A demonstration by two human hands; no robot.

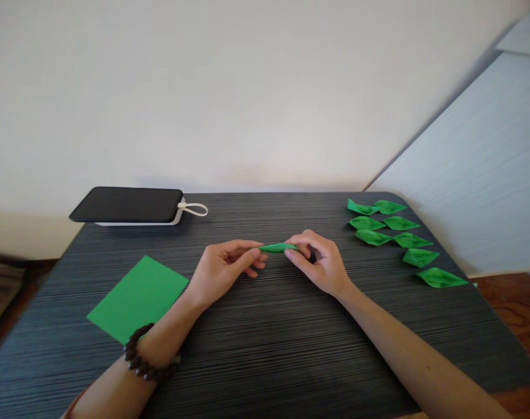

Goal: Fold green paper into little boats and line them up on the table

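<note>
Between my two hands is a small folded green paper piece [277,248], narrow and pointed, held level just above the table. My left hand [224,265] pinches its left end between thumb and fingers. The right end sits between the thumb and curled fingers of my right hand [319,260]. Fingertips hide both ends of the paper. A flat green paper sheet [138,299] lies on the table left of my left forearm, partly behind the wrist with its dark beaded bracelet [138,358].
Several folded green paper pieces [372,237] lie in rows along the table's right edge. At the back left, a black phone [127,205] rests on a white block with a white cable loop [197,209]. A wall [247,105] stands behind the dark table [265,361].
</note>
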